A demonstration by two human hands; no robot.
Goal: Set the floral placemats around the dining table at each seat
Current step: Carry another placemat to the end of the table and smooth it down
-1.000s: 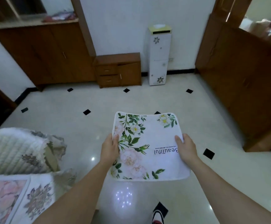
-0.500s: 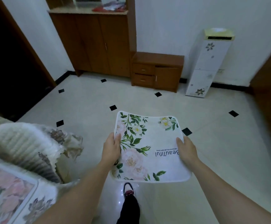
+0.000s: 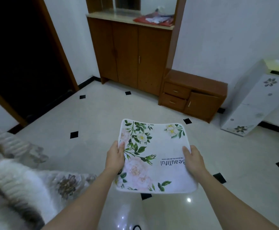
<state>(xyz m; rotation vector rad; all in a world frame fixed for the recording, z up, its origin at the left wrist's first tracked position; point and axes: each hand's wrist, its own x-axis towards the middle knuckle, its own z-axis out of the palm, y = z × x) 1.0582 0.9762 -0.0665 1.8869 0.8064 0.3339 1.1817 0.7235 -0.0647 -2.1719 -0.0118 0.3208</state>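
Over the tiled floor (image 3: pixel 238 151), your left grip (image 3: pixel 114 157) and right grip (image 3: pixel 194 159) pinch the floral placemat (image 3: pixel 155 156) by its sides; carry it flat and level.

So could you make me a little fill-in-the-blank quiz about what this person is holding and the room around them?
1. The left hand grips the floral placemat at its ____ edge, the right hand at the opposite one.
2. The large word printed on the placemat reads ____.
3. The low wooden cabinet by the wall has ____ drawers beside its door.
4. The small diamond insets in the pale floor are ____ in colour.

Missing words: left; Beautiful; two; black.
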